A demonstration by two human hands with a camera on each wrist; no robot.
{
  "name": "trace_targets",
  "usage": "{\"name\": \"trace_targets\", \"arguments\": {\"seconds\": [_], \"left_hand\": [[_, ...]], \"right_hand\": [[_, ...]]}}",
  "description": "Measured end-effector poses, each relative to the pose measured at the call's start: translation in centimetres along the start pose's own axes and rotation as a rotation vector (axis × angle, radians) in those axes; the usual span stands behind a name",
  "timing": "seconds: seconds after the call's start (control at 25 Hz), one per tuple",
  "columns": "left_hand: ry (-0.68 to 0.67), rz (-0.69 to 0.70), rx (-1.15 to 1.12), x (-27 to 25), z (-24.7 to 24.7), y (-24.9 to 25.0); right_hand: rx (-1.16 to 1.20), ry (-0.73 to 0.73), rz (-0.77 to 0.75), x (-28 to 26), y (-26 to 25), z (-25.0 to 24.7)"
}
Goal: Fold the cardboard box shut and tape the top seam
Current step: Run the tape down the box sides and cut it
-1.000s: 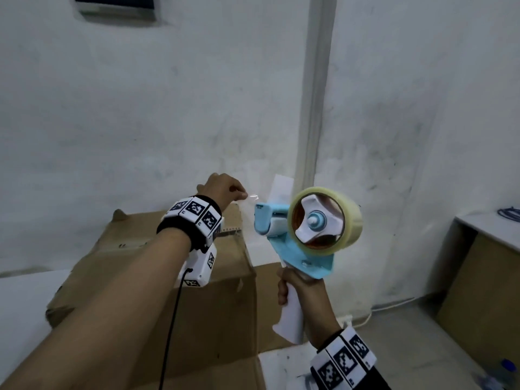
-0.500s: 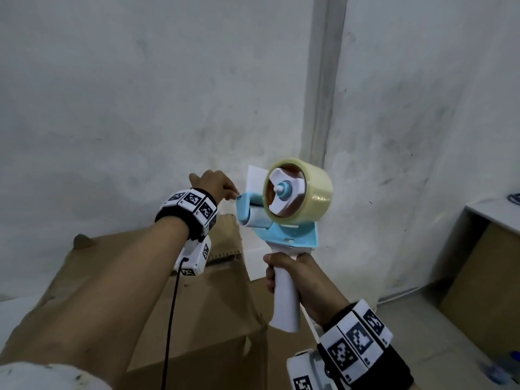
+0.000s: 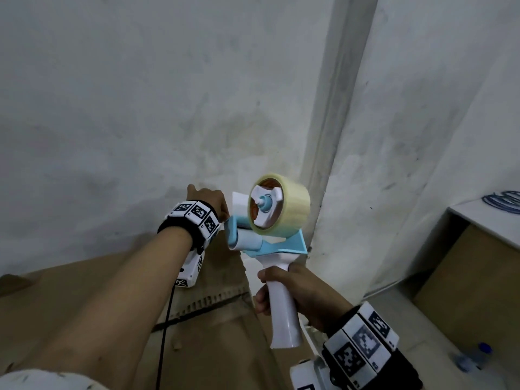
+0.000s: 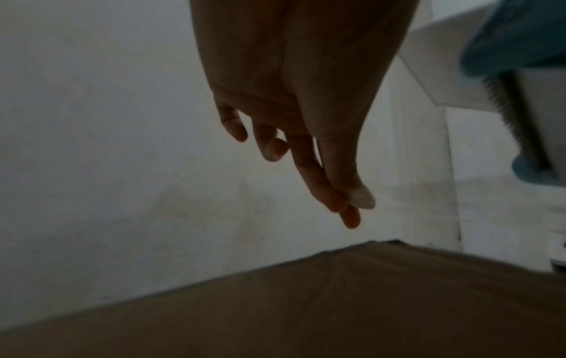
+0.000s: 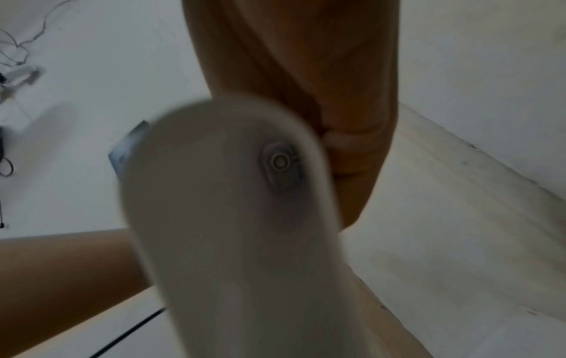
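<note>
- Right hand (image 3: 292,294) clamped round the white handle (image 3: 282,316) of the tape gun (image 3: 270,235); fingers wrapped on the near side, thumb on the far side; gun held upright above that fist, handle end pointing down toward the wrist.
- Roll (image 3: 278,205) of clear tape sits on the gun's hub, above the right hand; blue frame and roller jut out toward the left hand.
- From the right wrist view, only the blurred butt of the handle (image 5: 233,193) and the palm (image 5: 306,72) behind it.
- Left hand (image 3: 211,201) raised just beside the gun's blue front end, level with the roll; touching it or not, cannot tell from the head view.
- In the left wrist view, fingers (image 4: 321,184) stretched long and close together, thumb tip laid against the forefinger; two outer fingers curled slightly; anything pinched between thumb and forefinger, cannot tell; serrated blade (image 4: 502,106) of the gun up and to the right of the fingertips, apart from them.
- Box (image 3: 112,305) below both hands, under the left forearm; brown top flaps lying flat; seam with a ragged corrugated edge (image 3: 213,302) running between the two wrists.
- White wall (image 3: 140,94) beyond the fingertips; cable (image 3: 164,333) hanging from the left wrist unit across the box.
</note>
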State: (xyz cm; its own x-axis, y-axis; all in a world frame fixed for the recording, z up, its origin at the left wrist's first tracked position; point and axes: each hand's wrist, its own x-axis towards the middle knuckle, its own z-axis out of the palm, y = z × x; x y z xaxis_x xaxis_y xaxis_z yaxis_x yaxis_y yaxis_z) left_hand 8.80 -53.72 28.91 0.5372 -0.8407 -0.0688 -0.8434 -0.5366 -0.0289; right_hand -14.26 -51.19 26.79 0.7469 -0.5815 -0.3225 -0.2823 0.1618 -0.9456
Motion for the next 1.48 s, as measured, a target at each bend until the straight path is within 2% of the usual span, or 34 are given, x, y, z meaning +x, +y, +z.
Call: {"name": "trace_targets", "arguments": {"seconds": [0.32,0.48,0.64,0.76,0.84,1.0,1.2,1.36,1.48], "left_hand": [[-0.081,0.009,-0.038,2.5,2.9,-1.7],[-0.066,0.063,0.076,2.9,4.6,-2.3],[-0.112,0.032,0.077,3.1,4.8,-2.6],[-0.058,-0.036,-0.056,1.9,2.3,-1.6],[-0.015,0.023,-0.152,1.5,1.1,-0.4],[-0.140,0.096,-0.207,0.0,2.6,-0.3],[-0.193,0.055,-0.264,0.3,3.8,-0.9],[-0.252,0.028,-0.048,0.5,5.0,-1.7],[-0.151,0.146,0.254,-0.6,4.6,-2.4]], "right_hand": [[-0.064,-0.018,0.048,1.8,-0.1,0.2],[-0.086,-0.021,0.031,1.6,0.2,0.5],[-0.076,-0.007,0.018,1.7,0.7,0.5],[-0.068,0.004,0.004,1.7,1.0,0.6],[-0.062,0.018,0.008,1.8,1.2,0.6],[-0.037,0.034,0.026,2.1,1.5,0.5],[-0.063,0.057,0.000,2.1,1.5,0.7],[-0.109,0.096,-0.033,2.0,1.6,1.3],[-0.144,0.152,-0.055,1.7,1.3,1.9]]}}
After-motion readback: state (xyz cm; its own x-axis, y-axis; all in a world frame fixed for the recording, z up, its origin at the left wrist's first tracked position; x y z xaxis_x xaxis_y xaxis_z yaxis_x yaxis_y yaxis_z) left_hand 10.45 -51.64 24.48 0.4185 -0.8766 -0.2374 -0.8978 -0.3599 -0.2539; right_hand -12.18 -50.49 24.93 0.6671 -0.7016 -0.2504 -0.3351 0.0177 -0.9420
